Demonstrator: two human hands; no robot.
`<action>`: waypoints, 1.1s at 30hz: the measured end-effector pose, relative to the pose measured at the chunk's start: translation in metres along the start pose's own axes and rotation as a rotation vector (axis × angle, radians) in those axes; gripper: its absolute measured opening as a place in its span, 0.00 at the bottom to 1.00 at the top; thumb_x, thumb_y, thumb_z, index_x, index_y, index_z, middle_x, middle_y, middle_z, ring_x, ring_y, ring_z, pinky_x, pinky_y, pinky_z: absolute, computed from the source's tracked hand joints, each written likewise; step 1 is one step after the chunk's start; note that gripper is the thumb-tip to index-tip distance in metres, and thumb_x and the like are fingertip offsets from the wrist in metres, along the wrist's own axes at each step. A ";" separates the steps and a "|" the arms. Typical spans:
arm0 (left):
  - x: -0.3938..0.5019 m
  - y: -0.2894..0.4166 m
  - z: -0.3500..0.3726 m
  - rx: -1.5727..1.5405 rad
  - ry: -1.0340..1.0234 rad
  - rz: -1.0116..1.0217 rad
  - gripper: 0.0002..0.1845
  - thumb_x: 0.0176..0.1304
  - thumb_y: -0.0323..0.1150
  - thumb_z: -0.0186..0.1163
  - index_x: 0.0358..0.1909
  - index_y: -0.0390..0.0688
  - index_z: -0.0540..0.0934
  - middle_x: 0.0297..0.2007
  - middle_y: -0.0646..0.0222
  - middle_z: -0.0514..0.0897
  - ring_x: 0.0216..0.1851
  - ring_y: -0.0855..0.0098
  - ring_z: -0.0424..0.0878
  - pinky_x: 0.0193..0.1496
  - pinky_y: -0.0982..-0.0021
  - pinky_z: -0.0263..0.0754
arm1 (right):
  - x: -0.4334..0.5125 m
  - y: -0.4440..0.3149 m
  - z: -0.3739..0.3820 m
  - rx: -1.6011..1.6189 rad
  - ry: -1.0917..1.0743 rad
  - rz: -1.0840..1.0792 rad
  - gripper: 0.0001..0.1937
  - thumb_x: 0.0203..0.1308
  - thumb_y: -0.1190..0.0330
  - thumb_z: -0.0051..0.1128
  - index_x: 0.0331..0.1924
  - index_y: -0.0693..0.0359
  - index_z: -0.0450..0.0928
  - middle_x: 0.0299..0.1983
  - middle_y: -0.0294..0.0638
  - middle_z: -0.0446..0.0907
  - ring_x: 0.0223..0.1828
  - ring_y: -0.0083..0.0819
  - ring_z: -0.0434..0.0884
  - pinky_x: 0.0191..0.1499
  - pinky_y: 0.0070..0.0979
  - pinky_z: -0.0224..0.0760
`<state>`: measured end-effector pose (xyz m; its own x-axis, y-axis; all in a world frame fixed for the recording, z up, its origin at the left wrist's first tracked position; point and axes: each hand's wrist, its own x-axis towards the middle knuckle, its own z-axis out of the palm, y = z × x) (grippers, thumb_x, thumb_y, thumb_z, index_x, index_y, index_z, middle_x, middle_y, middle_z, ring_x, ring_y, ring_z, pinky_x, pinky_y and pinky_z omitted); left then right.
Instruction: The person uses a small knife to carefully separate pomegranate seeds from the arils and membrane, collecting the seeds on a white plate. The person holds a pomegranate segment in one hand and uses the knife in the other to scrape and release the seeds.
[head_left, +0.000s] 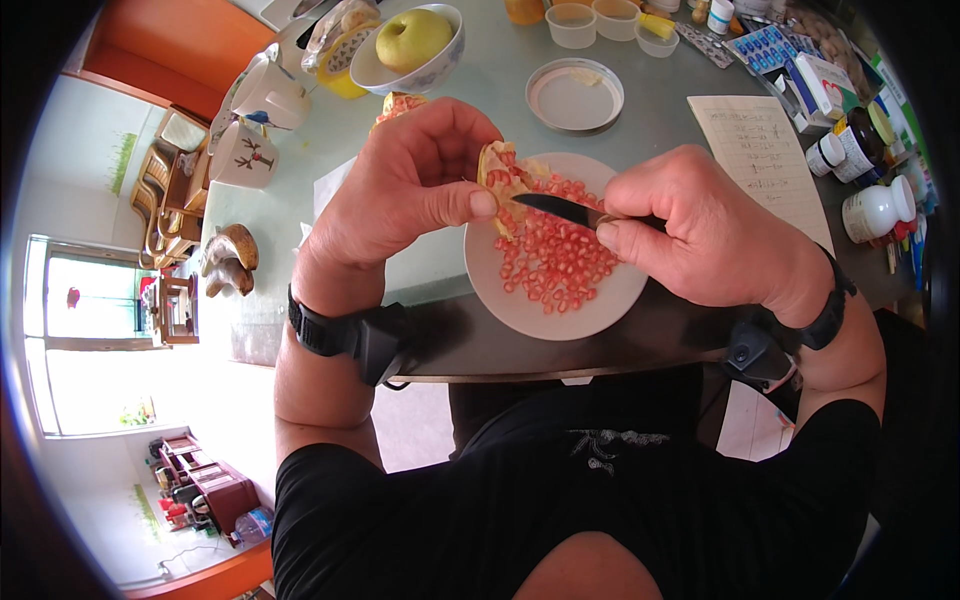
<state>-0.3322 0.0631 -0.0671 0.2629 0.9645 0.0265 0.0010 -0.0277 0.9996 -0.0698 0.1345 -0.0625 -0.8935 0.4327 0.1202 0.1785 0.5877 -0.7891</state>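
My left hand grips a piece of pomegranate, its yellowish rind and pale membrane still carrying some red seeds. In my right hand is a small knife with a dark blade; its tip points left and meets or nearly meets the piece. Beneath both hands lies a white plate near the table edge. Loose pomegranate seeds are heaped on it. Another chunk of pomegranate shows behind my left hand, partly hidden by it.
Beyond the plate lies a round lid. A bowl holds a green apple. Mugs and bananas stand to the left. An open notebook with handwriting and several medicine bottles are at right.
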 end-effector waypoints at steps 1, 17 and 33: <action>0.000 0.000 -0.001 -0.002 -0.007 0.005 0.24 0.52 0.31 0.75 0.49 0.37 0.76 0.41 0.69 0.84 0.44 0.76 0.82 0.51 0.74 0.78 | 0.000 -0.001 -0.001 0.003 -0.004 0.033 0.10 0.57 0.75 0.59 0.23 0.69 0.72 0.19 0.48 0.71 0.20 0.41 0.70 0.25 0.31 0.62; 0.001 -0.001 0.001 0.074 0.048 -0.063 0.33 0.50 0.45 0.77 0.49 0.34 0.74 0.41 0.67 0.82 0.43 0.75 0.81 0.50 0.74 0.77 | 0.000 0.003 0.009 0.013 0.062 -0.100 0.09 0.57 0.76 0.59 0.23 0.68 0.72 0.18 0.46 0.71 0.20 0.41 0.71 0.25 0.31 0.62; 0.002 -0.001 -0.002 0.122 0.057 -0.057 0.34 0.50 0.47 0.76 0.49 0.34 0.74 0.42 0.65 0.83 0.44 0.75 0.82 0.49 0.74 0.78 | 0.000 0.002 0.009 0.000 0.064 -0.115 0.09 0.56 0.76 0.59 0.23 0.67 0.73 0.18 0.45 0.72 0.20 0.41 0.71 0.25 0.31 0.63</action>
<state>-0.3333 0.0653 -0.0676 0.2039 0.9786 -0.0266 0.1327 -0.0007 0.9912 -0.0727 0.1298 -0.0694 -0.8801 0.4047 0.2482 0.0758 0.6359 -0.7681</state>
